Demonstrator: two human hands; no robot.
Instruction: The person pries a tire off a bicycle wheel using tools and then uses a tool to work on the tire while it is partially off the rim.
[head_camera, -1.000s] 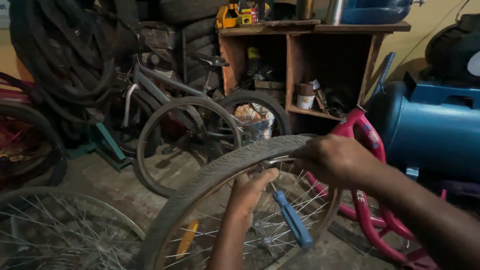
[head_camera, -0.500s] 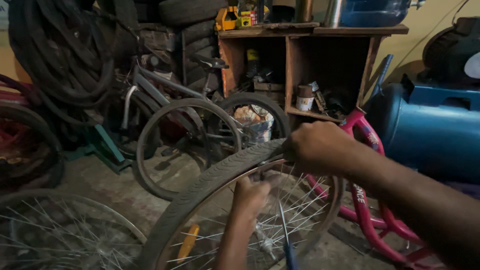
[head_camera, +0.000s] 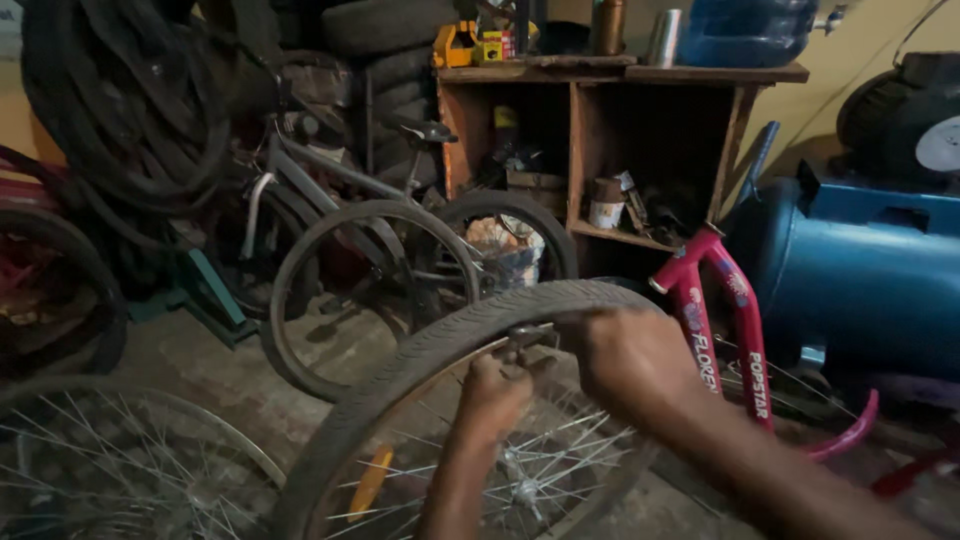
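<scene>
Head view: bicycle wheel (head_camera: 420, 370) at lower centre
Left hand (head_camera: 492, 392): fist closed against the rim
Right hand (head_camera: 632, 362): gripping the tyre top
Around: grey bicycle (head_camera: 350, 215) behind, pink frame (head_camera: 715, 320) right, blue tank (head_camera: 860, 270)
Floor (head_camera: 215, 365): bare concrete

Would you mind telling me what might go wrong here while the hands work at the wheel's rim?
The left hand presses a small metal tool under the tyre; it could slip and pinch fingers against the rim. The right hand alone steadies the wheel, which might roll toward the pink bicycle frame.
</scene>
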